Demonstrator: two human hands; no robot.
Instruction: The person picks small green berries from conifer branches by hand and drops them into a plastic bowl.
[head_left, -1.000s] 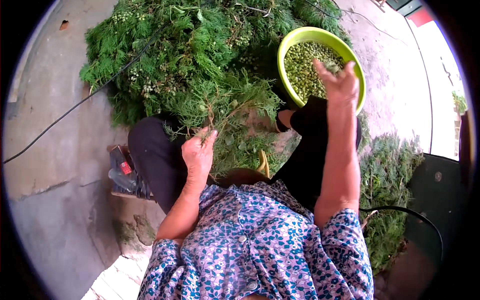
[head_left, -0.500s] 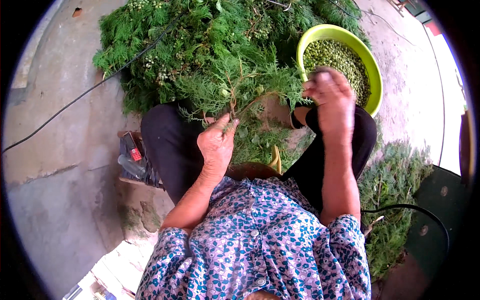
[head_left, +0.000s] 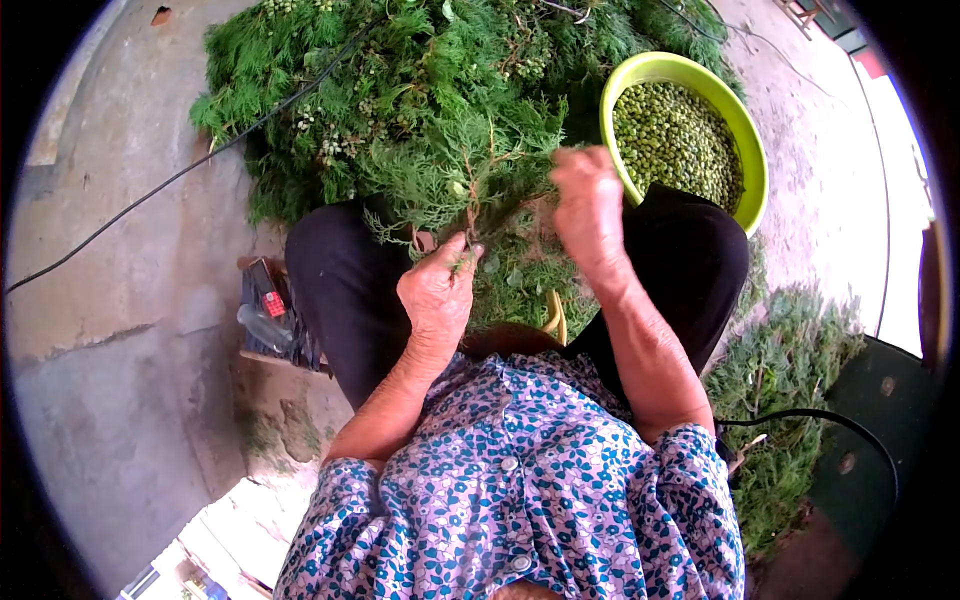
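My left hand point(head_left: 437, 287) is closed on the woody base of a feathery green conifer sprig point(head_left: 474, 185), holding it between thumb and fingers above my lap. The sprig fans out away from me. On its right side is my right hand point(head_left: 590, 215), with fingers smeared by motion, so whether they grip a twig is hidden. Beyond that hand, by my right knee, stands a lime-green basin point(head_left: 757, 165) holding many small round green cones or berries point(head_left: 678, 135).
A large heap of cut conifer branches point(head_left: 330, 120) lies ahead, with a black cable point(head_left: 190, 172) across it. Another pile point(head_left: 780, 380) is at the right. Beside my left leg is a small box point(head_left: 268, 310) of odds and ends. A yellow curved handle point(head_left: 555, 315) shows between my legs.
My right hand has moved left, from the basin's near edge to beside the sprig. My left hand keeps its hold on the sprig, almost in the same place.
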